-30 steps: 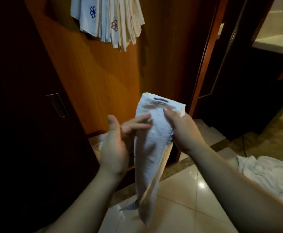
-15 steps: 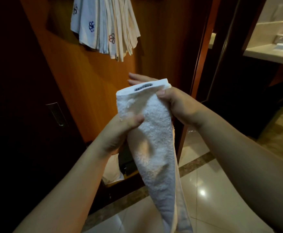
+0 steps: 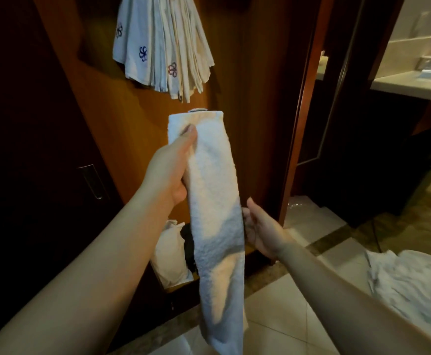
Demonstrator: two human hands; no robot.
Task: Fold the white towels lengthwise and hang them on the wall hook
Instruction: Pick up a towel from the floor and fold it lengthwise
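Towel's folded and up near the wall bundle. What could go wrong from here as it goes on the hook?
1. Only the left hand pinches the folded towel near its top; the right hand seems open beside its edge, so the long hanging part may unfold.
2. The hook is hidden by the crowded hanging towels, so placing another could miss or knock some loose.

We see two hands, left (image 3: 167, 166) and right (image 3: 261, 230). One folded towel (image 3: 214, 201) is held up. One bundle of hanging towels (image 3: 163, 47) (individual pieces uncountable) and one crumpled floor pile (image 3: 411, 280).
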